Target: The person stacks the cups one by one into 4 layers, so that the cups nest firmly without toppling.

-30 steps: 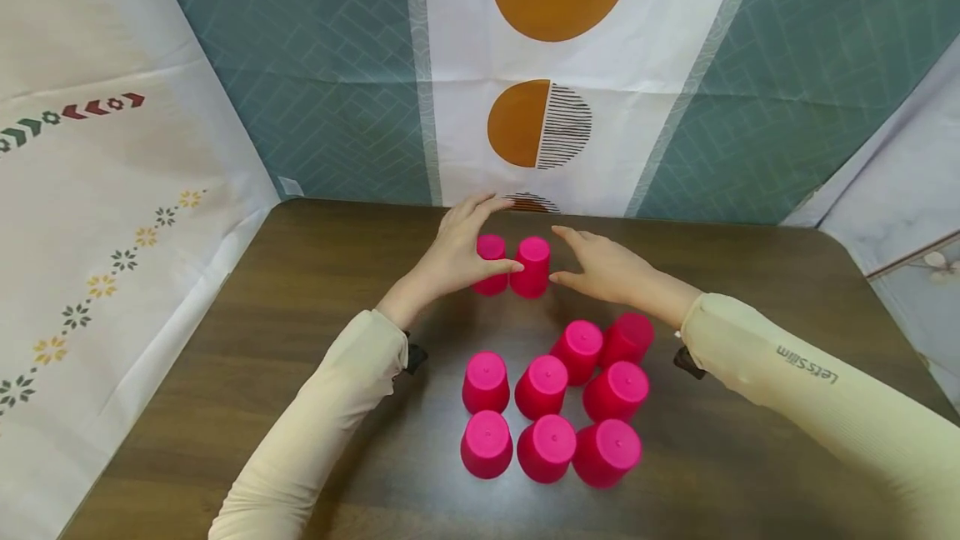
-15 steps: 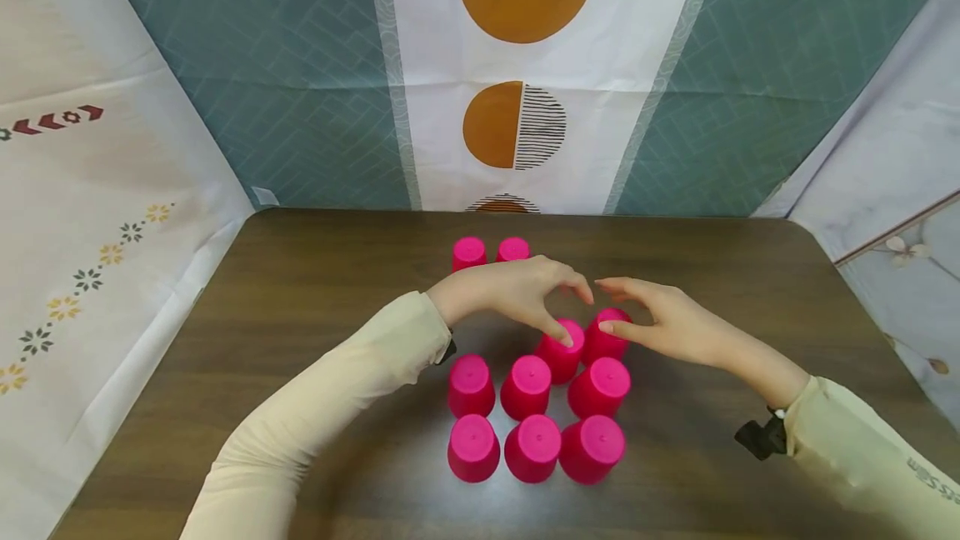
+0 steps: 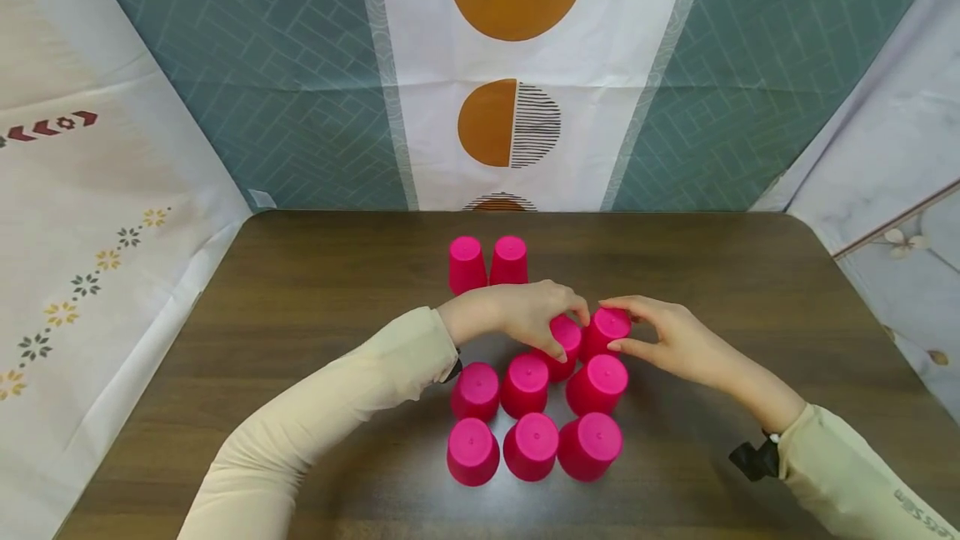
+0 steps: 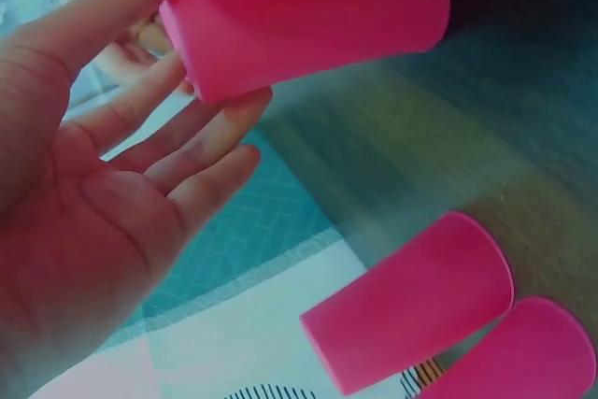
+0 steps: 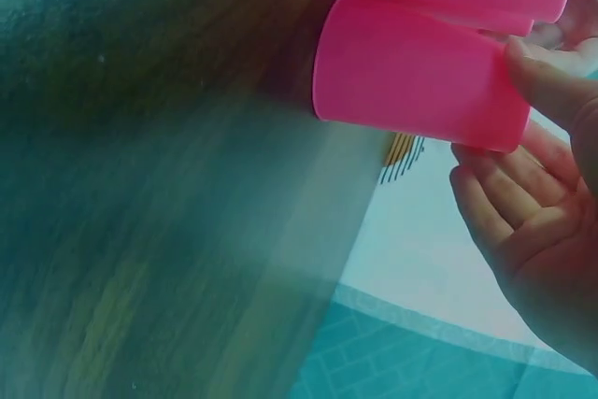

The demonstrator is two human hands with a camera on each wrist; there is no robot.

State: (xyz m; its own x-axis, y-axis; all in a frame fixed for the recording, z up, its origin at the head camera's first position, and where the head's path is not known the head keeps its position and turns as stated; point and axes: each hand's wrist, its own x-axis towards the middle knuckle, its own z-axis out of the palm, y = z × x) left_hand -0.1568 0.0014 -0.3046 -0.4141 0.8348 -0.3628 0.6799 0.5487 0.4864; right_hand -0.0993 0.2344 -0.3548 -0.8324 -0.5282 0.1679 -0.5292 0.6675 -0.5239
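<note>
Several pink cups stand upside down on the brown table. My left hand (image 3: 525,312) reaches over from the left and holds a pink cup (image 3: 558,357) near its top, thumb in front and fingers behind. Beside it, my right hand (image 3: 678,340) grips the neighbouring pink cup (image 3: 602,334) from the right. In the right wrist view, the thumb lies on that cup (image 5: 420,72) and the fingers touch its other side. The left wrist view shows the left fingers (image 4: 220,137) against a cup (image 4: 318,30). Both held cups are partly hidden by the hands.
Two more cups (image 3: 467,265) stand at the back, partly behind the left hand. In front are two rows, with one cup (image 3: 475,392) close under the left wrist. A patterned cloth (image 3: 300,90) hangs behind the table (image 3: 337,248).
Both hands came forward from the back cups to the pair at right and closed on their tops. The leftmost cup of the middle row shifted slightly nearer. The view swung slightly right.
</note>
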